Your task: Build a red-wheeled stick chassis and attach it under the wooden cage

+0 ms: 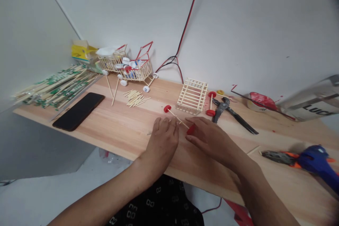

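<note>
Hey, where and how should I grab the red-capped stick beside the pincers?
Probably pinch the red-capped stick at its bare middle, coming from above with your right hand. The wider red caps at its ends leave the thin middle exposed, while the slatted frame and pincers crowd its left and right sides.

Wooden table (119, 127) carries 1 phone (78, 111); loose sticks (135, 98); 1 stick grid (192, 99); pliers (224, 106).

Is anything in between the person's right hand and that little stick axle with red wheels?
Nothing visible: the right hand already has the nearer red wheel of the stick axle between its thumb and fingers.
</note>
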Tool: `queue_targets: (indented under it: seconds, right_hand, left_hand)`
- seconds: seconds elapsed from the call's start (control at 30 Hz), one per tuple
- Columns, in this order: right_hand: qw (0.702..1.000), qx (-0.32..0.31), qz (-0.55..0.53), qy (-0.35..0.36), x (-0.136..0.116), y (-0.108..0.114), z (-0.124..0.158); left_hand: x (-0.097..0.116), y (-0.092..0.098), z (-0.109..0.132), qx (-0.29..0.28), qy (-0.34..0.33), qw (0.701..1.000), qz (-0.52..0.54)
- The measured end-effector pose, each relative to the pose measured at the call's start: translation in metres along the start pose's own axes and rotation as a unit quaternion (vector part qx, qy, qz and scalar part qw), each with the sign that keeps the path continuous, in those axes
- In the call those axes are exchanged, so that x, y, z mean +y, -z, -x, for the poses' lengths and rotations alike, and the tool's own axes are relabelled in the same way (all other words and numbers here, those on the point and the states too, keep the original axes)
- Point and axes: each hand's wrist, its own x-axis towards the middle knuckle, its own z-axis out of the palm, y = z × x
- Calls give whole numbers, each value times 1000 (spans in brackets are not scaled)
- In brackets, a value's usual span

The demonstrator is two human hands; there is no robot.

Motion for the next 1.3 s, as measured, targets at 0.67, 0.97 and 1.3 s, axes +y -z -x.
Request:
queue_targets:
  seconds: [0.67, 0.97, 1.3]
  right_hand:
    - [996, 32, -49, -65, -2, -15, -10]
    - [992, 52, -69, -90, -7, -20, -13]
    - [990, 56, -37, -124, -9, -26, -15]
  left_hand:
    - [0, 0, -1, -11, 10, 1000, 4]
    - [1, 1, 0, -18, 6, 1000, 5]
    - [2, -1, 0, -8, 9, 1000, -4]
